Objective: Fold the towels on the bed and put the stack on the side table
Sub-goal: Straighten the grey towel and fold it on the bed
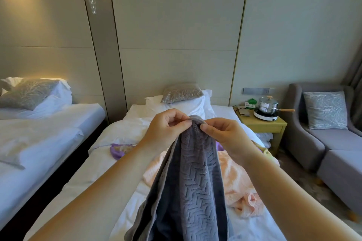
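Towel [192, 182], grey, hangs above the bed [101, 160] from my left hand [166, 127] and right hand [223, 133], both pinching its top edge close together; bunched like this, corners may mismatch and fold crooked.

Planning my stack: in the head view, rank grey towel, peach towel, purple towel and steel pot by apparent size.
1. grey towel, nearest the camera.
2. peach towel.
3. purple towel, partly hidden, and steel pot look alike.

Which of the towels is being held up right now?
The grey towel, pinched by left hand and right hand; the peach towel and purple towel lie on the bed.
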### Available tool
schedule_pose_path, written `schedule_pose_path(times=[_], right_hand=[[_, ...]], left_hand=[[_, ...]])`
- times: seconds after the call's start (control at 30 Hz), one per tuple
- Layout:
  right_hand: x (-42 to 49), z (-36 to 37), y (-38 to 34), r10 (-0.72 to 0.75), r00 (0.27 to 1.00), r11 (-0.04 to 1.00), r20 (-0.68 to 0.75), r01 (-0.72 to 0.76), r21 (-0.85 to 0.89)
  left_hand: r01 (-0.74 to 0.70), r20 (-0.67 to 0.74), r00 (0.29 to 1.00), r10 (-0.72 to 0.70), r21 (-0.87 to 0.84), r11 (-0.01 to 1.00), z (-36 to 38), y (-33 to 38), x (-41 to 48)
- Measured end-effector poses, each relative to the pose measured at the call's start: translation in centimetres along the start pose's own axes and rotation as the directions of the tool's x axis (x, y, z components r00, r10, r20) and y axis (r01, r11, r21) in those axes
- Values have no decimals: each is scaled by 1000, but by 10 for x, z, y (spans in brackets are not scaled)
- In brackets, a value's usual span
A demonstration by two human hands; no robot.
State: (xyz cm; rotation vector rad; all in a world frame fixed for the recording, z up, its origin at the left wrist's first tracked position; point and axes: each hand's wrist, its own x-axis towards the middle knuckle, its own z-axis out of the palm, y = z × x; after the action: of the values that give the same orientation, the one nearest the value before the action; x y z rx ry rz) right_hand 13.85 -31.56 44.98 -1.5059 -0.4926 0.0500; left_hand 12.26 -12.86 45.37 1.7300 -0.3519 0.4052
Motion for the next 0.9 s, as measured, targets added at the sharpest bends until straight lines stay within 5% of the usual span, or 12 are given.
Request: schedule_pose_path(times=[0.3, 0.53, 0.67, 0.8, 0.9], right_hand=[[3, 6, 1, -73, 997, 996, -30, 74, 56], [-6, 9, 21, 51, 998, 998, -24, -52, -33], [-7, 10, 19, 8, 999, 1000, -44, -8, -11], [-4, 14, 14, -115, 993, 993, -40, 114, -23], [-4, 15, 16, -96, 994, 993, 50, 99, -58]], left_hand=[[-36, 105, 994, 29, 65, 997, -10, 5, 0], [-32, -67, 997, 34, 23, 999, -22, 7, 3], [25, -164, 986, -22, 14, 1000, -25, 11, 4], [87, -135, 990, -45, 326, 941, -23, 15, 7], [67, -134, 991, -13, 407, 911, -18, 18, 9]])
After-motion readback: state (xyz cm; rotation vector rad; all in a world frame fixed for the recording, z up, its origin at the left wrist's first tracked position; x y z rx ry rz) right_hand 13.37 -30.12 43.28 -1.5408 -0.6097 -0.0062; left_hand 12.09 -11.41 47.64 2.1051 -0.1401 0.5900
